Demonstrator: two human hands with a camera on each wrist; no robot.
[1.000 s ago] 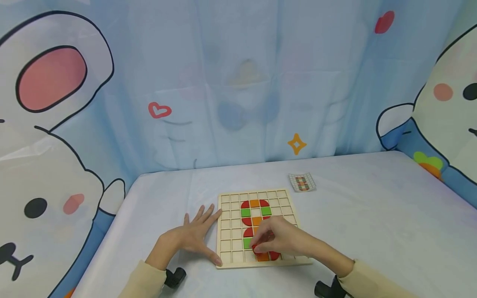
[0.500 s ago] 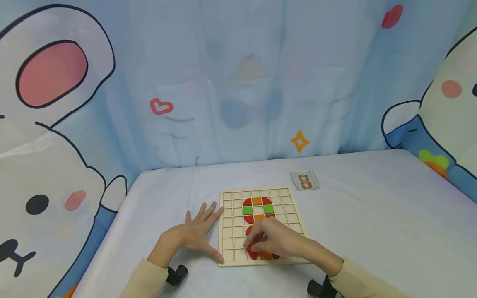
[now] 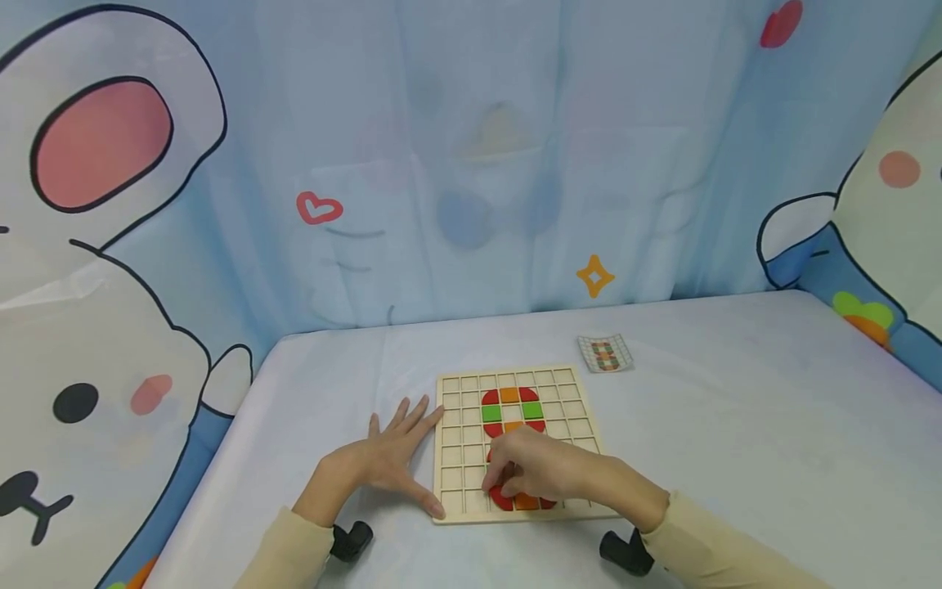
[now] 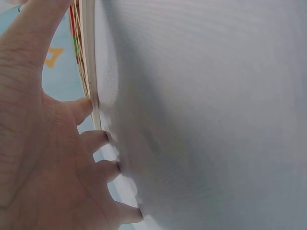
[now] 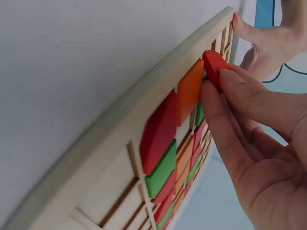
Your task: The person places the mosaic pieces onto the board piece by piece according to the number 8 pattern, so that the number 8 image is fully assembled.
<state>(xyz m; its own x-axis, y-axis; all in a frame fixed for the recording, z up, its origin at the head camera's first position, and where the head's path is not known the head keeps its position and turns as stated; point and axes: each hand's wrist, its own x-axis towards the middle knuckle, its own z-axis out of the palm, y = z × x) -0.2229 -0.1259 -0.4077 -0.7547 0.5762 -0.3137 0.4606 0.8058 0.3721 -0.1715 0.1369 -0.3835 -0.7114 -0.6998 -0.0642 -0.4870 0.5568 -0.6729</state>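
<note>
A wooden grid board (image 3: pixel 452 455) lies flat on the table with red, orange and green tiles in its middle columns. My right hand (image 3: pixel 548 468) pinches a red round-edged tile (image 5: pixel 215 68) between thumb and finger, at the board's bottom row. That tile is tilted and sits beside an orange tile (image 5: pixel 190 88); whether it is fully in its square I cannot tell. Part of the pattern is hidden behind the right hand. My left hand (image 3: pixel 386 462) is spread at the board's left edge, its thumb touching the lower left corner and a fingertip the side.
Behind the board's right corner lies a small pattern card (image 3: pixel 605 353) with a coloured grid. A white cloth (image 3: pixel 736 409) covers the table. A blue printed curtain (image 3: pixel 478 245) hangs at the back.
My right hand has moved slightly left across the bottom row with the red tile, to the left of the orange one. The left hand stays at the board; the head view has shifted slightly.
</note>
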